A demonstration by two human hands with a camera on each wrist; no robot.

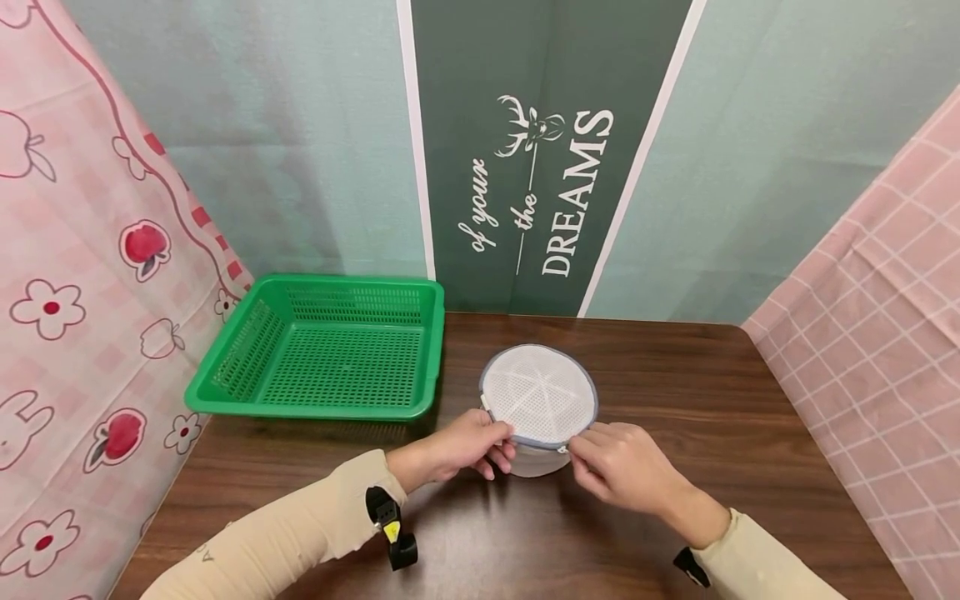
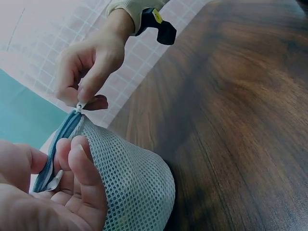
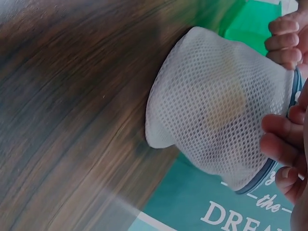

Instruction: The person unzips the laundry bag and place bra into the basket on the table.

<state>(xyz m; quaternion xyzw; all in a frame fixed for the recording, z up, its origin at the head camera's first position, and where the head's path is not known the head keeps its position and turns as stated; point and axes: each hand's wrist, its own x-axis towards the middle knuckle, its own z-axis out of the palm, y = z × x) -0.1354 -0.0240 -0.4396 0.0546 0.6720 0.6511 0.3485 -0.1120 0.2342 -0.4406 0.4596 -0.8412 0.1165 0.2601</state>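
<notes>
A round white mesh laundry bag (image 1: 538, 393) with a blue-grey zipper rim sits near the middle of the dark wooden desk (image 1: 712, 433), tilted so that its flat round face looks up. Something pale and yellowish shows faintly through the mesh in the right wrist view; what it is cannot be told. The left hand (image 1: 461, 446) grips the near-left edge of the bag, fingers (image 2: 79, 168) curled over the mesh beside the zipper. The right hand (image 1: 626, 467) is at the near-right edge, thumb and forefinger pinching the small zipper pull (image 2: 80, 104). To the left, at the far side of the desk, stands a green plastic basket (image 1: 225, 367) with perforated walls.
</notes>
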